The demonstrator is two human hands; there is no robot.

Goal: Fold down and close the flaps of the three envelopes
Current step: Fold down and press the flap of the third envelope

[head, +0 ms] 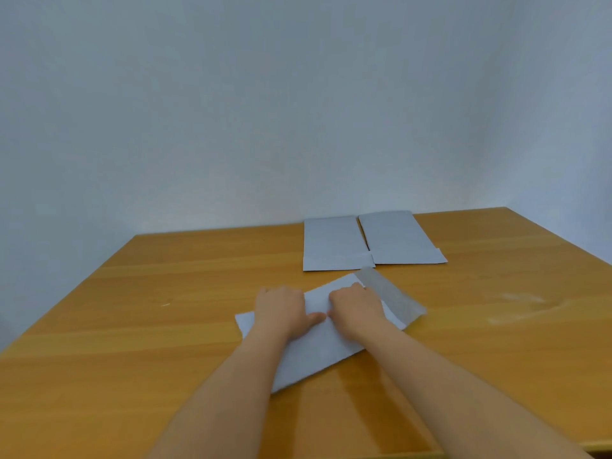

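**Third envelope under both hands, flap not yet down**

Against a pale wall, the wooden table (165, 293) is carrying three white envelopes. Two far envelopes (334, 243) (397, 240) are lying side by side near the back edge, their flaps apparently folded flat. The near envelope (318, 346) is lying slantwise; its flap (390, 296) is standing up. The left hand (284, 309) and right hand (356, 306) are pressing on it; whether the fingers lie flat or curled, I cannot tell. Judging by this, one closure is remaining.

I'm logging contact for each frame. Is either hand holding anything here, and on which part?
Both the left hand and right hand rest on the near envelope's body; its flap stands free.
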